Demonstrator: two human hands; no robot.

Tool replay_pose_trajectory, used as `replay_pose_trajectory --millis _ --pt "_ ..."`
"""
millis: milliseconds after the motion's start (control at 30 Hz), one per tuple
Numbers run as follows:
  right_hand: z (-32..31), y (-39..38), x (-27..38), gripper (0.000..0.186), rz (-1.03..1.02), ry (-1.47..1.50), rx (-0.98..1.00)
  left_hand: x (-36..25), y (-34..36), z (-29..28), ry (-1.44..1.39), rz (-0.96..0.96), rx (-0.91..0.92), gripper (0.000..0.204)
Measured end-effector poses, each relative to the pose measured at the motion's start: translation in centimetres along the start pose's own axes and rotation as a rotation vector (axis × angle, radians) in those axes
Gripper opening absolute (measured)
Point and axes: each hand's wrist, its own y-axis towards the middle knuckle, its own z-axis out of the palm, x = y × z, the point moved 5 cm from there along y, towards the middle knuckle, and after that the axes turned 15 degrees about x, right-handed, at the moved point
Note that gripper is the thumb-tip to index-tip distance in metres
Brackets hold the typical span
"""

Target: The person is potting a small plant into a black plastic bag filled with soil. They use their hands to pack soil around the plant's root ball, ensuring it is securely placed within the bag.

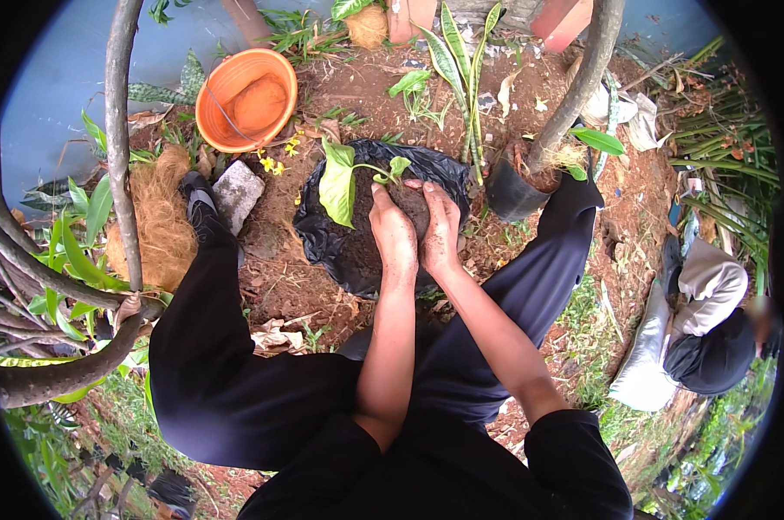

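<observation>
My left hand (393,230) and my right hand (438,224), both speckled with dirt, are cupped side by side around a dark soil clump (414,204) at the centre. A young plant (338,186) rises from it, with a large light-green leaf to the left and a smaller leaf above my left hand. Below and around my hands is a crumpled black plastic bag (314,238) holding loose dark soil (362,251). Both hands have their fingers curled against the clump, and part of it is hidden by them.
An orange bucket (253,104), a grey stone block (236,195) and coconut fibre (154,221) lie front-left. A potted snake plant (461,74) stands behind; a black pot with a trunk (513,191) is right. Branches (115,130) flank me. Another person (708,347) sits far right beside a white sack (639,373).
</observation>
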Motion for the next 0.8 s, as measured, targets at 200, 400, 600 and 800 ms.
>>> replay_pose_trajectory --millis 200,400,600,800 --pt "-0.2 -0.1 1.4 0.027 -0.022 -0.173 0.024 0.2 0.0 0.8 0.025 0.095 0.009 0.055" --pt "-0.7 0.3 1.9 0.027 0.042 0.222 -0.032 0.6 0.5 0.6 -0.370 -0.029 0.203 0.060" --pt "0.2 0.0 2.8 0.026 -0.096 -0.263 0.064 0.1 0.6 0.0 -0.301 -0.028 0.219 0.060" --pt "1.7 -1.1 4.0 0.021 -0.215 -0.534 0.132 1.0 0.6 0.2 -0.290 -0.020 0.290 0.053"
